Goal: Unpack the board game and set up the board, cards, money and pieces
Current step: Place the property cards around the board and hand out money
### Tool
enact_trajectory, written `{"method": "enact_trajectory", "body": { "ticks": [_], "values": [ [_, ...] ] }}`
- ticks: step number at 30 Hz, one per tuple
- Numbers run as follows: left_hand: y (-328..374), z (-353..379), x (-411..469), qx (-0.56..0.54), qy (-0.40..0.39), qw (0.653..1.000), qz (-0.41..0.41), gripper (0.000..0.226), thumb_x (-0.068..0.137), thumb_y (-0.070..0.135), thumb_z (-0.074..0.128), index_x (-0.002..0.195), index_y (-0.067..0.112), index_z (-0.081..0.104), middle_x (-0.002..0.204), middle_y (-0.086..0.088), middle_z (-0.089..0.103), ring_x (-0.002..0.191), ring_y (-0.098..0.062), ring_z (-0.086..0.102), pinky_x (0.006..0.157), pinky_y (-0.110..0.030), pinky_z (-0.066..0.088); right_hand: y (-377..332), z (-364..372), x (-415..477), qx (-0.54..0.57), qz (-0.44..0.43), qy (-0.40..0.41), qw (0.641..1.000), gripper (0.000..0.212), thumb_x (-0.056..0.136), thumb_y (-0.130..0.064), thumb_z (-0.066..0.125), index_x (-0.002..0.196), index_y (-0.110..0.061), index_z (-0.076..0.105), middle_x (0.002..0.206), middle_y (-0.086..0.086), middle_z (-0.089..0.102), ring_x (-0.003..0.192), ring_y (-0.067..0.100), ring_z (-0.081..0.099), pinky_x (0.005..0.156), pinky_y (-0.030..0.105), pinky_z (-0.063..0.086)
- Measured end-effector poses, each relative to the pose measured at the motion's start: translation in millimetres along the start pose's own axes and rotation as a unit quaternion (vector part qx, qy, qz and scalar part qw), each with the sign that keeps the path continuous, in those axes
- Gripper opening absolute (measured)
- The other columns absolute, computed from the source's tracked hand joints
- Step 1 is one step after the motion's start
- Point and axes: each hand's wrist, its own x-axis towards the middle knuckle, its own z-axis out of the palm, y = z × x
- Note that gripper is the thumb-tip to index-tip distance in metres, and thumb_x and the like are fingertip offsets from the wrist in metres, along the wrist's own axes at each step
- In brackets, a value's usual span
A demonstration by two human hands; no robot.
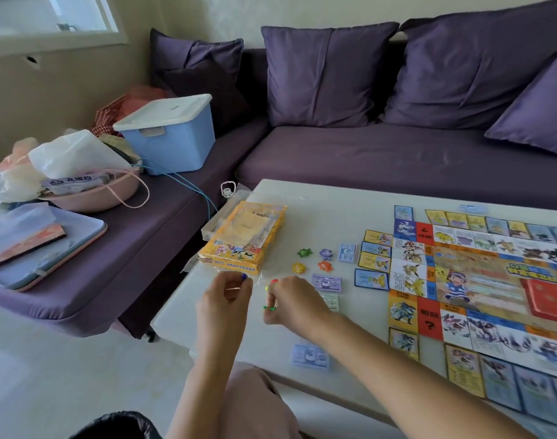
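yellow game box (pixel 236 253), item one: location? — lister
left part of the white table (pixel 318 210), lying flat, clear wrap over its top. — checker
item two, board (pixel 479 280)? — lister
unfolded on the table's right part. cards (pixel 377 239) laid edge to edge along its left and near sides; a red stack (pixel 549 299) sits on its middle. — checker
item three, money? — lister
purple note stacks (pixel 346 252) between box and board, one more at the table's near edge. — checker
item four, pieces? — lister
four star tokens (pixel 304 252), green, purple, yellow and orange, grouped just right of the box. — checker
hands? — lister
both raised over the table in front of the box. left hand (pixel 226 293) pinches a blue piece (pixel 244 276) at its fingertips. right hand (pixel 291 301), fingers curled, grasps small coloured pieces (pixel 269 308): red, yellow and green show between the fingers. the hands are near each other, not touching. clear film lies between them, too blurred to enter. — checker
surroundings? — lister
purple sofa (pixel 365 160) behind the table; a blue lidded bin (pixel 172 137) on its left seat, a pink basket (pixel 93 194) near it. — checker
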Motion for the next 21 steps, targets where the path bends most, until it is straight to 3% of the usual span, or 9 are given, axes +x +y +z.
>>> {"method": "enact_trajectory", "body": {
  "ticks": [3,6,8,10,13,17,21],
  "values": [
    [22,11,-20,-0.035,-0.023,0.999,0.021,0.01,0.084,0.016,0.068,0.079,0.022,0.062,0.076,0.011,0.067,0.069,0.004,0.062,0.059,-0.004,0.041,17,-34,-32,0.137,0.013,0.071,0.988,0.009,0.079,-0.02,0.069,0.082,-0.013,0.065,0.069,-0.004,0.059,0.063,0.009,0.051,0.057,0.024,0.039],
    [41,30,-39,-0.086,-0.046,0.994,0.044,0.01,0.083,0.013,0.07,0.078,0.018,0.064,0.065,0.009,0.06,0.059,0.0,0.058,0.055,-0.008,0.04,46,-68,-70,0.215,0.044,0.122,0.968,0.012,0.082,-0.021,0.071,0.079,-0.017,0.06,0.07,-0.003,0.06,0.059,0.005,0.051,0.057,0.028,0.045],
    [57,50,-54,-0.119,-0.08,0.988,0.057,0.008,0.082,0.011,0.071,0.078,0.014,0.065,0.06,0.008,0.055,0.052,-0.001,0.052,0.052,-0.009,0.038,68,-87,-101,0.244,0.068,0.142,0.957,0.014,0.085,-0.02,0.069,0.076,-0.017,0.059,0.066,-0.005,0.058,0.055,0.003,0.051,0.052,0.022,0.044],
    [75,75,-73,-0.143,-0.131,0.979,0.067,0.007,0.081,0.011,0.072,0.078,0.01,0.066,0.057,0.008,0.055,0.05,0.0,0.049,0.051,-0.011,0.037,90,-103,-134,0.244,0.093,0.161,0.952,0.011,0.086,-0.017,0.067,0.079,-0.013,0.06,0.067,-0.001,0.059,0.057,0.004,0.053,0.055,0.023,0.045],
    [97,113,-99,-0.148,-0.212,0.963,0.081,0.009,0.081,0.015,0.073,0.076,0.015,0.065,0.058,0.007,0.064,0.055,-0.005,0.061,0.053,-0.015,0.045,124,-123,-180,0.228,0.128,0.195,0.945,0.006,0.087,-0.016,0.066,0.083,-0.012,0.064,0.076,0.004,0.065,0.064,0.007,0.057,0.061,0.024,0.048],
    [126,162,-130,-0.14,-0.306,0.938,0.084,0.007,0.082,0.015,0.072,0.079,0.017,0.066,0.06,0.004,0.068,0.056,-0.008,0.064,0.054,-0.02,0.05,176,-149,-248,0.206,0.169,0.236,0.934,0.003,0.086,-0.014,0.069,0.085,-0.014,0.066,0.079,-0.001,0.067,0.067,0.006,0.061,0.063,0.02,0.049],
    [151,209,-157,-0.091,-0.377,0.913,0.127,0.006,0.084,0.016,0.07,0.08,0.019,0.067,0.063,0.003,0.069,0.058,-0.004,0.064,0.055,-0.02,0.051,240,-168,-309,0.171,0.242,0.292,0.909,0.011,0.084,-0.013,0.07,0.079,-0.022,0.065,0.071,-0.011,0.063,0.055,-0.001,0.054,0.058,0.016,0.044]
  ]
}}
